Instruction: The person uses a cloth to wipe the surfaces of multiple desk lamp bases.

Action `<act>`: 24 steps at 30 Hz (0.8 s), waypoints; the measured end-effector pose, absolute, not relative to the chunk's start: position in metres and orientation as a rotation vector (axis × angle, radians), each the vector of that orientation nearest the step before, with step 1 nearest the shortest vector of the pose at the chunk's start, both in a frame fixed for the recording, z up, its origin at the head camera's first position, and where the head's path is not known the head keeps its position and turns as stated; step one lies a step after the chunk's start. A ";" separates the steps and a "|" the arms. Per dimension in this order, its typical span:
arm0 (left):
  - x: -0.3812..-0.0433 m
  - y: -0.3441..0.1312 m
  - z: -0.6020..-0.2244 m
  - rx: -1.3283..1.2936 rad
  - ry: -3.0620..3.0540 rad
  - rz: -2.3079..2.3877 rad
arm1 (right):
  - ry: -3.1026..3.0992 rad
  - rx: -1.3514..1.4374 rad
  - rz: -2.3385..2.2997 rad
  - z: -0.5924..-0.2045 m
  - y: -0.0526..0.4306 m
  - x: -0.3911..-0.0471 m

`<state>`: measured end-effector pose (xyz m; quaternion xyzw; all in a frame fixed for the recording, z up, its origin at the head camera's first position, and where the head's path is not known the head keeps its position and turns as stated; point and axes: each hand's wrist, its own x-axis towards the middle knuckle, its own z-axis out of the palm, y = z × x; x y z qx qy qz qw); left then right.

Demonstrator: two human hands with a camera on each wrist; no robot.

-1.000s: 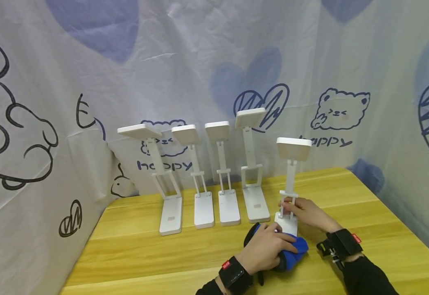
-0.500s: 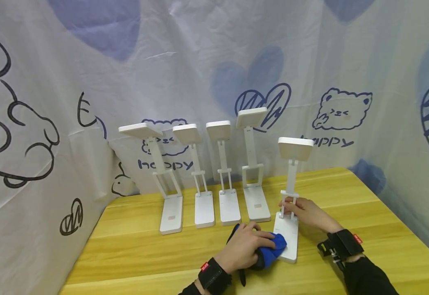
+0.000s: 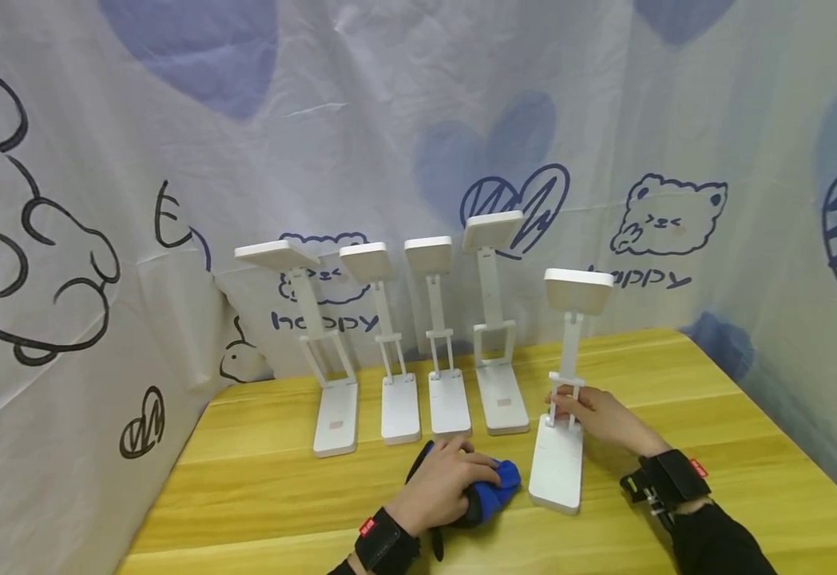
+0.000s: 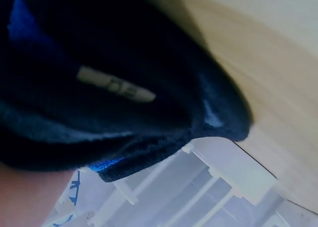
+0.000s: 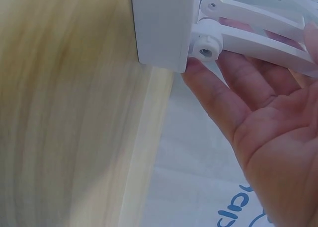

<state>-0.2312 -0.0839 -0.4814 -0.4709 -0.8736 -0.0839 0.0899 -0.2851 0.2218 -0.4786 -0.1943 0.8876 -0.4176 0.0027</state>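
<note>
My left hand (image 3: 442,484) grips a bunched blue-and-black cloth item (image 3: 497,489) on the table, left of the nearest desk lamp and apart from it. The left wrist view shows its dark fabric (image 4: 149,63) with a pale label; its exact kind is unclear. My right hand (image 3: 608,417) holds the lower struts of the white desk lamp (image 3: 557,467) at the right. That lamp stands upright, its base on the table and its head tilted forward. In the right wrist view, the right fingers (image 5: 243,80) lie around the struts (image 5: 268,45) near the base hinge.
Several other white desk lamps (image 3: 450,403) stand in a row at the back, each with its head raised. The yellow wood-grain table (image 3: 260,495) has its far edge against a white curtain (image 3: 361,120) with blue drawings, which also runs along both sides.
My left hand has slid left with the blue-and-black cloth item, off the base of the right lamp, leaving the base uncovered. My right hand has stayed on the struts.
</note>
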 end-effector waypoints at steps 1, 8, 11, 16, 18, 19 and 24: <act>-0.231 -0.086 -0.482 -1.401 -2.609 -0.255 | 2.788 -0.620 -1.301 -0.479 0.222 -0.285; -0.232 -0.097 -0.484 -1.369 -2.644 -0.292 | 2.786 -0.635 -1.318 -0.480 0.222 -0.285; -0.231 -0.102 -0.484 -1.353 -2.658 -0.308 | 2.781 -0.647 -1.313 -0.479 0.222 -0.284; -0.230 -0.107 -0.484 -1.344 -2.660 -0.310 | 2.776 -0.630 -1.328 -0.476 0.221 -0.282; -0.230 -0.108 -0.484 -1.345 -2.660 -0.306 | 2.772 -0.625 -1.338 -0.475 0.221 -0.282; -0.230 -0.109 -0.483 -1.346 -2.661 -0.305 | 2.771 -0.623 -1.343 -0.475 0.221 -0.282; -0.232 -0.112 -0.482 -1.344 -2.686 -0.307 | 2.758 -0.625 -1.353 -0.475 0.221 -0.282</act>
